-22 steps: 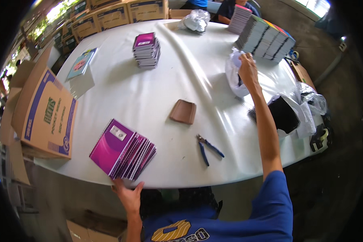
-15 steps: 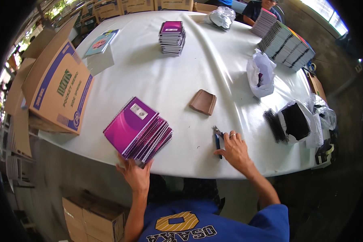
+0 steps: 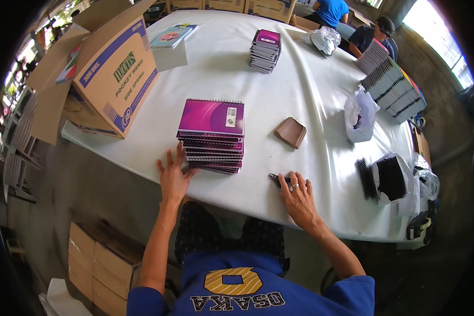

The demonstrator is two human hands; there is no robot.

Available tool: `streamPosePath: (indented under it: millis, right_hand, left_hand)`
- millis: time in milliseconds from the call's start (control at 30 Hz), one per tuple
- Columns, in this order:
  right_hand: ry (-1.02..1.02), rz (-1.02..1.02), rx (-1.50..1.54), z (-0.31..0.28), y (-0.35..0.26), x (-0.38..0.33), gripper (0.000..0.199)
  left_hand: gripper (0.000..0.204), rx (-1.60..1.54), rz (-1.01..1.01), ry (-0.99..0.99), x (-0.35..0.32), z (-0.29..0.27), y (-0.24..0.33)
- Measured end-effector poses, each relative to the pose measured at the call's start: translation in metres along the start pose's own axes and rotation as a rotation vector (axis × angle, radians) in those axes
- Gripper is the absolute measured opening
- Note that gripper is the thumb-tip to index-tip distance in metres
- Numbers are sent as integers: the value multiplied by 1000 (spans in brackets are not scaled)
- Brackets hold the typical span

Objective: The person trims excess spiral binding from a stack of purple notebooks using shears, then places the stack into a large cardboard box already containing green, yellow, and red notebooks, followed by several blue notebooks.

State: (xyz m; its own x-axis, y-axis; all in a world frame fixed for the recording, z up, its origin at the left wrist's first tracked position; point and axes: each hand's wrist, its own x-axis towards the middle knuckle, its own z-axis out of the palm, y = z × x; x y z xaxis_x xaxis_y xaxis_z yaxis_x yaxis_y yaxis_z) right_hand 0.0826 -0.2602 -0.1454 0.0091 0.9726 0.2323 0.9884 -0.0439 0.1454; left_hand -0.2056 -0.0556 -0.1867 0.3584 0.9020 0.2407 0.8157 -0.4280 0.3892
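Observation:
A stack of purple spiral notebooks (image 3: 211,117) stands near the table's front edge, its top cover facing up. My left hand (image 3: 174,179) is at the stack's lower left corner, its fingers spread and the fingertips against or close beside the lower books. To the right, my right hand (image 3: 300,201) curls over a pair of cutting pliers (image 3: 273,179) on the table. The dark jaws of the pliers point left from under the fingers; the handles and my thumb are mostly hidden. A brown curved block (image 3: 290,132) lies beyond the right hand.
A large open cardboard box (image 3: 116,79) stands at the left. Another purple notebook stack (image 3: 265,51) is farther back. At the right are a white plastic bag (image 3: 361,117), black binding coils (image 3: 392,179) and tall notebook piles (image 3: 395,89). Two people sit at the far side.
The notebook stack has been turned so its cover faces me squarely. My left hand has shifted to its left corner. My right hand has moved over the pliers, which have swung to point left.

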Motion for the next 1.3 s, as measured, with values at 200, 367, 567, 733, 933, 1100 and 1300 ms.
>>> streamPosePath:
  millis: [200,367,567,733,933,1100,1300]
  right_hand:
    - [7,-199,43,-10,24,20,47]
    - [29,-409,48,-57,0,70,43]
    - [-36,-660,-35,-85,-23,105,31]
    - [-64,-683,-165,-89,-33,116,29]
    - [-65,-814,-167,-94,-39,125,32]
    - [12,-994,-320,-89,-41,133,39]
    - [143,-1156,-417,-64,-33,133,34]
  left_hand:
    - [113,-87,-133,103,-16,0,27]
    - [119,-124,-235,155,-19,8,54]
    - [123,-183,-265,109,-16,2,58]
    - [122,-241,-295,100,-17,-2,59]
    - [125,-236,-298,168,-21,3,61]
    - [126,-262,-308,157,-20,1,61]
    - [126,-253,-295,179,-20,2,60]
